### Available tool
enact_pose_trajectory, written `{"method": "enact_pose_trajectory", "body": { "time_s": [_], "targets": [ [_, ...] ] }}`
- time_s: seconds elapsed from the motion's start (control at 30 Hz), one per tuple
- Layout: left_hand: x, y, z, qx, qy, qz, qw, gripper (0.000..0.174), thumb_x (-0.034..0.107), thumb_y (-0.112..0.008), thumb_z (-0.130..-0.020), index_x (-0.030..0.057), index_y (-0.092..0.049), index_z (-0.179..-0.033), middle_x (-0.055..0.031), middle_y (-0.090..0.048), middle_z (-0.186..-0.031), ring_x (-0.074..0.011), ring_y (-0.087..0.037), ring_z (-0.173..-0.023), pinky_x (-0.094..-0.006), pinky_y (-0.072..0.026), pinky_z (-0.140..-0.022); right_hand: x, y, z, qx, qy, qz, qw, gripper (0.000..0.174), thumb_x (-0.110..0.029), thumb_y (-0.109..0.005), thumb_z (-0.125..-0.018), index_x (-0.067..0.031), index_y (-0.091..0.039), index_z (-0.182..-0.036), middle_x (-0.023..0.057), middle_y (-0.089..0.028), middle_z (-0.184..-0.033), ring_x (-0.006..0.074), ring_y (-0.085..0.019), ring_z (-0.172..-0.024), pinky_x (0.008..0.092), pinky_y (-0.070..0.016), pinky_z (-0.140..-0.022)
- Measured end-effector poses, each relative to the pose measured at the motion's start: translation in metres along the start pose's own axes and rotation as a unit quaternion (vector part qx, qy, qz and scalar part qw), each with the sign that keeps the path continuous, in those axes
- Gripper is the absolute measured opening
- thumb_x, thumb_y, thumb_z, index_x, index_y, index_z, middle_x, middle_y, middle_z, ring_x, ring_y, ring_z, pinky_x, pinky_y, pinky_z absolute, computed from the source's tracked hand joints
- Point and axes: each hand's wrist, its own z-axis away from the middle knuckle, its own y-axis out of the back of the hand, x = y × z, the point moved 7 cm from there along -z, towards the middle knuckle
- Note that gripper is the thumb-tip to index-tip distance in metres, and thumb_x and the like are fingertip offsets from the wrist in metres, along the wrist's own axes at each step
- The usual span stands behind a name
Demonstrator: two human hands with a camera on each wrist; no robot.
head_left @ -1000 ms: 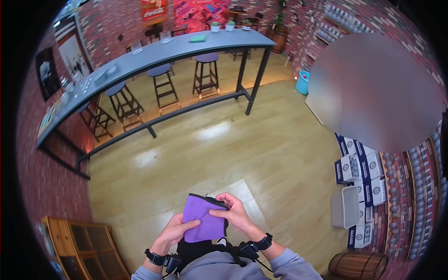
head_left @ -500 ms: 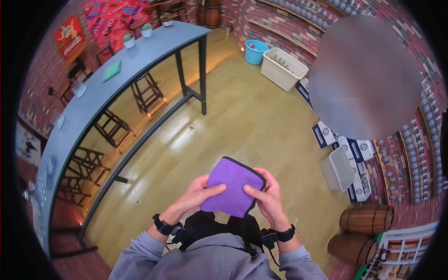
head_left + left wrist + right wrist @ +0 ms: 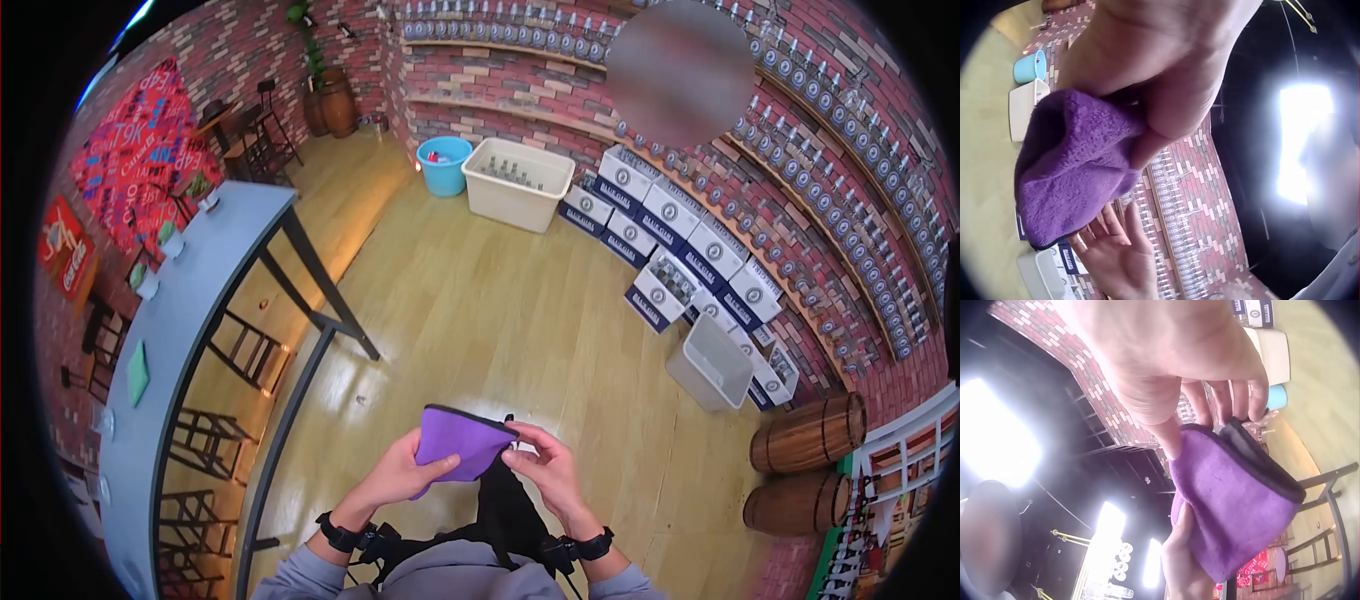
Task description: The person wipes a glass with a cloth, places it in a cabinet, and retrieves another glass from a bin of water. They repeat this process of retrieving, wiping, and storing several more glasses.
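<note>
A purple towel [image 3: 462, 442] with dark edging is held in front of the body, above the floor. My left hand [image 3: 392, 474] grips its left side, thumb pressed on the face and fingers behind. At the upper right corner, my right hand [image 3: 548, 474] pinches the edge between thumb and fingers. In the left wrist view the fluffy towel [image 3: 1072, 175] hangs in loose folds from the hand. The right wrist view has the towel [image 3: 1235, 500] with its dark edges parted near the fingertips [image 3: 1259, 412].
A long grey bar table [image 3: 205, 270] with stools runs along the left, bearing a green cloth [image 3: 137, 374] and small potted plants. Ahead stand a blue bucket [image 3: 445, 166] and a beige bin [image 3: 520, 185]. Stacked boxes [image 3: 680, 225], a grey bin [image 3: 712, 362] and barrels [image 3: 808, 432] line the right.
The head view has swung right, so the table slides left. My right hand has shifted from the towel's face to its upper right corner, and the towel looks narrower. The left hand keeps its grip.
</note>
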Motion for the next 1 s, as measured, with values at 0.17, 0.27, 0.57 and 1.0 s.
{"method": "enact_pose_trajectory", "body": {
  "time_s": [0.17, 0.27, 0.57, 1.0],
  "targets": [
    [0.039, 0.015, -0.098, 0.016, -0.062, -0.054, 0.996, 0.03, 0.009, -0.057, -0.089, 0.0012, -0.05, -0.117, -0.0042, -0.058, -0.108, -0.0108, -0.053, -0.098, -0.0277, -0.0435, -0.086, -0.029, 0.036, -0.105, 0.04, 0.031, 0.077, 0.996, 0.014, -0.001, -0.072, -0.073, 0.0003, -0.068, -0.087, 0.0064, -0.063, -0.096, 0.0121, -0.058, -0.089, 0.0246, -0.0472, -0.077],
    [0.057, 0.035, -0.151, 0.011, -0.056, -0.058, 0.997, 0.032, 0.01, -0.054, -0.091, 0.0019, -0.048, -0.121, -0.0053, -0.057, -0.11, -0.011, -0.052, -0.1, -0.0281, -0.0431, -0.087, -0.059, 0.056, -0.164, 0.041, 0.108, 0.194, 0.974, 0.011, -0.006, -0.071, -0.075, 0.0003, -0.069, -0.083, 0.0057, -0.067, -0.084, 0.0115, -0.059, -0.081, 0.0233, -0.0458, -0.072],
    [0.09, 0.076, -0.281, 0.02, 0.12, 0.268, 0.956, 0.034, 0.007, -0.05, -0.092, -0.0047, -0.044, -0.123, -0.0138, -0.054, -0.119, -0.0235, -0.055, -0.106, -0.0347, -0.0449, -0.093, -0.045, 0.08, -0.318, 0.002, -0.082, 0.017, 0.997, 0.028, -0.013, -0.061, -0.087, 0.0039, -0.057, -0.109, 0.0086, -0.063, -0.1, 0.0135, -0.06, -0.088, 0.027, -0.0488, -0.078],
    [0.199, 0.208, -0.523, -0.091, 0.021, 0.215, 0.972, 0.037, 0.008, -0.06, -0.086, 0.0003, -0.05, -0.121, -0.0092, -0.057, -0.115, -0.0176, -0.054, -0.104, -0.0326, -0.0441, -0.092, -0.084, -0.01, -0.614, -0.083, -0.236, 0.012, 0.968, 0.036, -0.018, -0.067, -0.082, 0.0028, -0.057, -0.11, 0.008, -0.062, -0.103, 0.0119, -0.057, -0.094, 0.0242, -0.0453, -0.081]
  ]
}}
